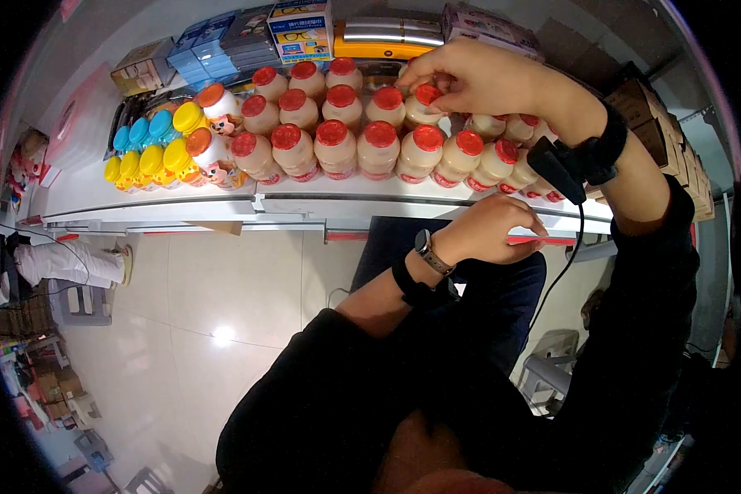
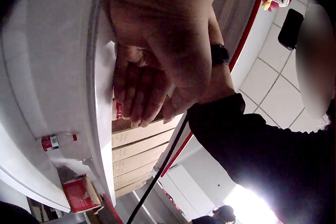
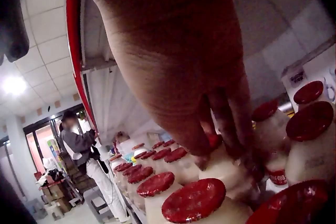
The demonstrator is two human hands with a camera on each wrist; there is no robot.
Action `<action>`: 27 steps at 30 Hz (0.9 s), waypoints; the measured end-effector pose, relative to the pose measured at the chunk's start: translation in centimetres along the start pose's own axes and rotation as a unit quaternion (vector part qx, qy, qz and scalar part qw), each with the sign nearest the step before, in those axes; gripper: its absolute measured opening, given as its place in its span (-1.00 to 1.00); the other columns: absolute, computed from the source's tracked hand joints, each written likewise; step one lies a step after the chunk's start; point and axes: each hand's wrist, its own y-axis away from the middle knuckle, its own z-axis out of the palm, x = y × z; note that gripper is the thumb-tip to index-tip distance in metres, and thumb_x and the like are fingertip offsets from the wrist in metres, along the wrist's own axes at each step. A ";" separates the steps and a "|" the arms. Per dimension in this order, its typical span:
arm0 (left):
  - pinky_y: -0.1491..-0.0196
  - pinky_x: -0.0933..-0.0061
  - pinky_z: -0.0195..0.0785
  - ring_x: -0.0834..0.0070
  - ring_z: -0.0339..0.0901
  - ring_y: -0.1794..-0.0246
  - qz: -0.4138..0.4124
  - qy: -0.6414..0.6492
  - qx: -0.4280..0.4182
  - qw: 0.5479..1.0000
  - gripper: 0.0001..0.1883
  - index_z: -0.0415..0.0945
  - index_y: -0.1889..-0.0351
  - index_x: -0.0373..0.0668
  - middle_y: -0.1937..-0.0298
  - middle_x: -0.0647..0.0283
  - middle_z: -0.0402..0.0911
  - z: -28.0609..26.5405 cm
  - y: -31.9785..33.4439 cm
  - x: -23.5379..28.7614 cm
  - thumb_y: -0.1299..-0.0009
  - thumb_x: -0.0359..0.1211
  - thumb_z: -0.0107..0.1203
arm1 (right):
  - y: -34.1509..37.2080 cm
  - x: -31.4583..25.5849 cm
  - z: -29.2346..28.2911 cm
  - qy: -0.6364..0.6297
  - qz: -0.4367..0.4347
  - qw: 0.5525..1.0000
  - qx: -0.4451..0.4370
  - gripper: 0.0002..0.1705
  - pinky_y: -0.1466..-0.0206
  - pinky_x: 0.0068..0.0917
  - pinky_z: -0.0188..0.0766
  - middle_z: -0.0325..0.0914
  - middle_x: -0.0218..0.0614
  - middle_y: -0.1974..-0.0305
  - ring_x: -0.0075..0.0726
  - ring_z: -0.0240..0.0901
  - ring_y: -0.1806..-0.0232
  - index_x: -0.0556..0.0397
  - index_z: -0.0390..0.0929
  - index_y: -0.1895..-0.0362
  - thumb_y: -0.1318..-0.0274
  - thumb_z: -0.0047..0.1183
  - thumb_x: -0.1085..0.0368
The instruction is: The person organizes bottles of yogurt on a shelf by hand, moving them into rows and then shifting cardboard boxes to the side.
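Note:
My right hand [image 1: 494,78] reaches over rows of small drink bottles with red foil lids [image 1: 379,134] on the white shelf. Its thumb and fingers pinch the neck of one yogurt drink bottle [image 3: 223,169] among the others; a bit of its red lid shows between the fingers in the right wrist view. My left hand [image 1: 490,230] hangs loosely curled by the shelf's front edge, holding nothing. To the left of the red-lidded bottles stand white character bottles with orange caps [image 1: 198,141], then smaller ones with yellow caps [image 1: 175,153] and blue caps [image 1: 161,123].
Boxes [image 1: 301,31] line the back of the shelf, beside a yellow-and-silver package [image 1: 391,37]. Brown cartons [image 1: 663,132] are stacked at right. A black cable [image 1: 561,267] hangs from my right wrist. Another person [image 3: 89,155] stands farther along the shelf. Grey stools [image 1: 547,370] stand on the floor.

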 end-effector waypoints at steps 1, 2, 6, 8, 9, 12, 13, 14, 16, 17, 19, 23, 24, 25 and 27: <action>-0.07 0.22 0.50 0.19 0.67 0.07 0.001 0.000 0.001 1.000 -0.77 0.71 0.17 -0.14 0.11 0.13 0.74 0.0 0.0 0.0 -0.26 -0.26 0.31 | 0.0 0.1 0.1 -0.003 -0.002 1.000 0.005 -0.54 0.15 -0.32 0.51 0.63 -0.09 0.27 -0.16 0.57 0.26 0.15 0.59 -0.06 0.00 0.29 0.40; -0.07 0.22 0.50 0.19 0.67 0.07 0.001 0.000 0.001 1.000 -0.77 0.71 0.17 -0.14 0.11 0.14 0.74 0.0 0.0 -0.1 -0.26 -0.26 0.31 | -0.1 0.3 0.3 -0.011 -0.009 1.000 0.008 -0.55 0.16 -0.32 0.51 0.63 -0.09 0.27 -0.16 0.57 0.26 0.15 0.59 -0.05 0.00 0.29 0.40; -0.06 0.22 0.51 0.19 0.67 0.07 0.002 -0.010 0.004 1.000 -0.77 0.71 0.18 -0.13 0.12 0.14 0.74 0.0 0.0 0.1 -0.26 -0.26 0.31 | -0.5 0.8 0.6 -0.026 -0.023 0.999 0.011 -0.55 0.16 -0.31 0.50 0.63 -0.09 0.28 -0.16 0.57 0.26 0.17 0.59 -0.05 -0.01 0.29 0.38; -0.06 0.22 0.51 0.19 0.67 0.07 -0.001 -0.013 0.004 1.000 -0.77 0.71 0.18 -0.12 0.12 0.15 0.74 0.0 0.0 0.1 -0.26 -0.26 0.31 | -0.6 0.9 0.7 -0.022 -0.034 0.999 0.020 -0.55 0.16 -0.30 0.50 0.63 -0.09 0.28 -0.15 0.58 0.25 0.17 0.59 -0.04 0.00 0.29 0.38; -0.06 0.22 0.51 0.19 0.67 0.07 -0.001 -0.011 0.004 1.000 -0.77 0.71 0.17 -0.12 0.12 0.14 0.74 0.0 0.0 0.1 -0.26 -0.26 0.31 | -0.5 1.2 1.0 -0.018 -0.045 0.998 0.029 -0.55 0.16 -0.30 0.51 0.63 -0.08 0.27 -0.15 0.58 0.24 0.17 0.59 -0.04 0.00 0.29 0.38; -0.06 0.23 0.50 0.19 0.67 0.07 -0.003 -0.007 0.003 1.000 -0.77 0.71 0.17 -0.13 0.11 0.14 0.74 -0.1 0.0 0.2 -0.26 -0.27 0.31 | -0.5 0.8 0.6 -0.007 -0.028 0.999 0.014 -0.54 0.13 -0.29 0.52 0.63 -0.07 0.24 -0.14 0.59 0.21 0.16 0.59 -0.05 0.00 0.30 0.36; -0.06 0.23 0.50 0.19 0.67 0.07 -0.004 -0.007 0.003 1.000 -0.77 0.71 0.17 -0.13 0.11 0.14 0.74 -0.1 0.0 0.3 -0.26 -0.27 0.30 | -0.5 0.6 0.4 -0.003 -0.014 1.000 0.002 -0.53 0.12 -0.29 0.52 0.63 -0.07 0.23 -0.14 0.60 0.20 0.15 0.59 -0.05 0.01 0.31 0.36; -0.06 0.23 0.50 0.18 0.67 0.07 -0.005 -0.007 0.003 1.000 -0.77 0.71 0.17 -0.13 0.11 0.14 0.74 -0.1 0.0 0.3 -0.26 -0.27 0.30 | -0.5 0.7 0.6 -0.006 -0.020 1.000 0.007 -0.53 0.11 -0.29 0.52 0.63 -0.07 0.22 -0.13 0.60 0.19 0.15 0.59 -0.05 0.01 0.31 0.36; -0.06 0.23 0.50 0.18 0.67 0.07 -0.005 -0.006 0.000 1.000 -0.77 0.71 0.17 -0.12 0.11 0.14 0.73 -0.1 0.0 0.2 -0.26 -0.27 0.30 | -0.4 1.3 0.9 -0.012 -0.033 0.999 0.019 -0.52 0.09 -0.30 0.53 0.63 -0.07 0.19 -0.13 0.60 0.18 0.14 0.59 -0.05 0.02 0.32 0.35; -0.06 0.23 0.50 0.18 0.67 0.07 -0.004 -0.006 -0.002 1.000 -0.77 0.71 0.16 -0.12 0.11 0.14 0.73 -0.1 0.0 0.2 -0.26 -0.27 0.30 | -0.3 1.2 0.9 -0.016 -0.031 0.999 0.017 -0.52 0.09 -0.30 0.53 0.64 -0.07 0.18 -0.13 0.60 0.18 0.14 0.59 -0.05 0.03 0.33 0.35; -0.06 0.22 0.50 0.18 0.67 0.07 -0.006 -0.005 -0.004 1.000 -0.77 0.71 0.17 -0.12 0.11 0.14 0.73 -0.1 0.0 0.2 -0.26 -0.27 0.30 | -0.3 1.1 0.9 -0.023 -0.026 0.999 0.015 -0.51 0.07 -0.31 0.54 0.64 -0.08 0.17 -0.14 0.60 0.17 0.13 0.59 -0.05 0.04 0.33 0.36; -0.06 0.23 0.50 0.18 0.67 0.07 -0.009 -0.011 -0.003 1.000 -0.78 0.71 0.17 -0.13 0.11 0.14 0.74 -0.1 0.0 0.3 -0.27 -0.26 0.30 | -0.3 1.3 1.0 -0.052 -0.042 0.998 0.009 -0.52 0.06 -0.31 0.54 0.64 -0.08 0.14 -0.17 0.61 0.15 0.14 0.58 -0.05 0.03 0.33 0.37; -0.06 0.23 0.50 0.18 0.67 0.07 -0.009 -0.010 -0.003 1.000 -0.78 0.71 0.18 -0.14 0.11 0.14 0.74 0.0 0.0 0.2 -0.27 -0.26 0.30 | -0.2 1.4 1.1 -0.064 -0.049 0.997 0.010 -0.51 0.05 -0.32 0.54 0.64 -0.08 0.13 -0.17 0.61 0.14 0.14 0.58 -0.05 0.03 0.33 0.37; -0.06 0.23 0.50 0.18 0.67 0.07 -0.009 -0.009 -0.003 1.000 -0.78 0.71 0.18 -0.14 0.12 0.14 0.74 0.0 0.0 0.2 -0.27 -0.26 0.30 | -0.2 1.6 1.3 -0.075 -0.055 0.996 0.011 -0.51 0.05 -0.32 0.53 0.64 -0.08 0.12 -0.18 0.61 0.13 0.15 0.58 -0.06 0.03 0.33 0.37; -0.06 0.23 0.50 0.19 0.67 0.07 -0.006 -0.009 -0.003 1.000 -0.78 0.71 0.19 -0.15 0.12 0.14 0.74 0.1 -0.1 0.1 -0.28 -0.25 0.30 | -0.2 1.9 1.6 -0.088 -0.058 0.994 0.011 -0.50 0.05 -0.33 0.53 0.63 -0.09 0.15 -0.19 0.60 0.15 0.15 0.56 -0.07 0.02 0.32 0.38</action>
